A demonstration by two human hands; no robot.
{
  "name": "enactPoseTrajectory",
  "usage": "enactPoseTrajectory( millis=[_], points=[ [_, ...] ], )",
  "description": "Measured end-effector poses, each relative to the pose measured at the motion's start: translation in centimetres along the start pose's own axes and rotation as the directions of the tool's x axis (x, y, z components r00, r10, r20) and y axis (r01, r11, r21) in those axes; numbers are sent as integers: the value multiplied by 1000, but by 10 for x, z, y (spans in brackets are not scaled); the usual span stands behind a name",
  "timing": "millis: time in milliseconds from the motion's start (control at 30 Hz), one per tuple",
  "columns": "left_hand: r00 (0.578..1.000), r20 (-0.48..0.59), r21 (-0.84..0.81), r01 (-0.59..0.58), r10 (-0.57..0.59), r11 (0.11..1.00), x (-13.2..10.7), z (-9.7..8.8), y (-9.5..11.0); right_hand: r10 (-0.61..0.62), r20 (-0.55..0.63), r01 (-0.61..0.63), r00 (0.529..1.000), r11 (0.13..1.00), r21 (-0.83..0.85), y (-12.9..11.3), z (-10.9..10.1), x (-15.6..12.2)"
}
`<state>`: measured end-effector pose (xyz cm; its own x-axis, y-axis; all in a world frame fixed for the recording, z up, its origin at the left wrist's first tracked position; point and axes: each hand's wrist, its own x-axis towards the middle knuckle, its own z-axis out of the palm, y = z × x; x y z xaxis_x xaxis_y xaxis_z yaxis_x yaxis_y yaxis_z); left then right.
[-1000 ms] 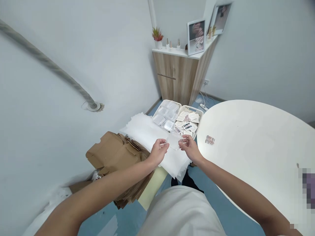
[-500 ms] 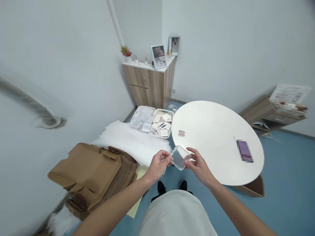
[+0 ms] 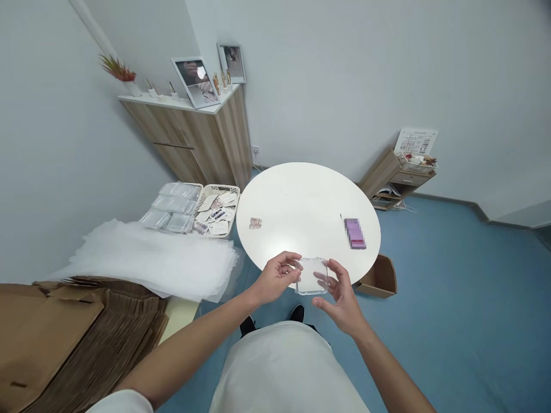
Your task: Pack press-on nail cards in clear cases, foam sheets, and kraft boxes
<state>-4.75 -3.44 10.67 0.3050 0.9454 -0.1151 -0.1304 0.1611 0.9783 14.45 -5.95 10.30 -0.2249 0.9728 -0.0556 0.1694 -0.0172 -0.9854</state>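
A clear plastic box (image 3: 310,278) is held up in front of me, above the near edge of the white round table (image 3: 310,195). My left hand (image 3: 278,275) pinches its left side between thumb and fingers. At the box's right side is my right hand (image 3: 342,298), thumb stretched away and fingers spread. Its fingertips lie along the right edge, and some of them show through the clear plastic. On the table's left part lies a small set of press-on nails (image 3: 255,223). A blurred purple object (image 3: 355,233) rests toward the right.
Left of the table stand a basket of clear boxes (image 3: 172,205) and a basket of small cards (image 3: 217,212). White sheets (image 3: 146,252) and stacked brown cardboard (image 3: 86,338) lie nearer. A wooden cabinet (image 3: 193,137), small shelf (image 3: 396,178) and open carton (image 3: 381,278) surround the table.
My view has turned right, so the table sits more squarely ahead. The box has come level over the table edge. My right thumb has come off it and the right fingers have spread.
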Motion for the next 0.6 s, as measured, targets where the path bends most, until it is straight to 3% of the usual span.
enactPoseTrajectory(
  millis=[100,200,267,467,600],
  points=[
    [999,0,-16,35,-35,999,24,25,-9,-147,71,157,987,973,-172,7,-41,7],
    [998,-51,-70,37,-41,997,43,43,-21,-176,200,227,964,937,-267,13,-72,19],
    [997,-65,-88,44,-49,995,51,49,-27,-190,223,254,956,917,-307,18,-87,27],
    [996,73,-35,-45,47,998,63,50,-35,-235,197,284,952,919,-274,36,-102,51],
    [997,68,69,-52,47,996,72,47,-39,-238,227,291,944,926,-240,42,-97,67]
  ],
)
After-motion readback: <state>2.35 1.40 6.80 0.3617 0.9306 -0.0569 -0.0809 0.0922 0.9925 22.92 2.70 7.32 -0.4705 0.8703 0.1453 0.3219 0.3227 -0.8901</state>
